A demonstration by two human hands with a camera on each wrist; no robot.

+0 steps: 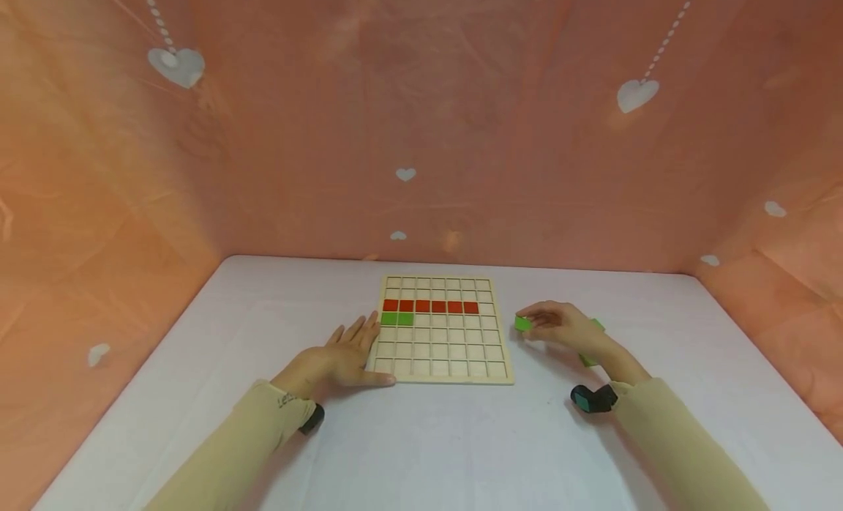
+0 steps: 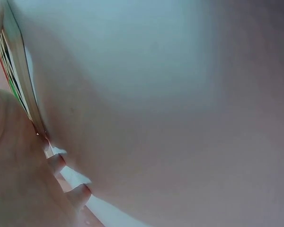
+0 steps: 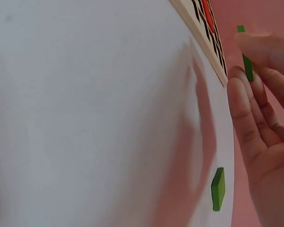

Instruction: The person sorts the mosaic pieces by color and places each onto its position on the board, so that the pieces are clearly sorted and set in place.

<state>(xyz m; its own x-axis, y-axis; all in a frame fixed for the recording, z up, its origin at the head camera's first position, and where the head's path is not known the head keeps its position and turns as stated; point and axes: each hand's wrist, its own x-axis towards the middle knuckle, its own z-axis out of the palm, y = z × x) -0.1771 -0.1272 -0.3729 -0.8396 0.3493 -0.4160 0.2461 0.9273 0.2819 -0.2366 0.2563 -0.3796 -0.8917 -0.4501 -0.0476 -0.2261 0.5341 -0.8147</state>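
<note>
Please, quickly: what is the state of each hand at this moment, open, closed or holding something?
Left grip: open, resting against the left side of the grid board.
Right grip: closed, pinching a green tile.

Orange heart-patterned backdrop (image 1: 316, 145), white tabletop (image 1: 435, 445)

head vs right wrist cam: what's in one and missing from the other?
Only head: the left hand at the left edge of the board, two green tiles set in the grid, and white hearts on the backdrop.
Only right wrist: the palm side of the right hand.
Both: that hand pinching a green tile beside the board, red on the grid, and loose green on the table, partly hidden in head.
</note>
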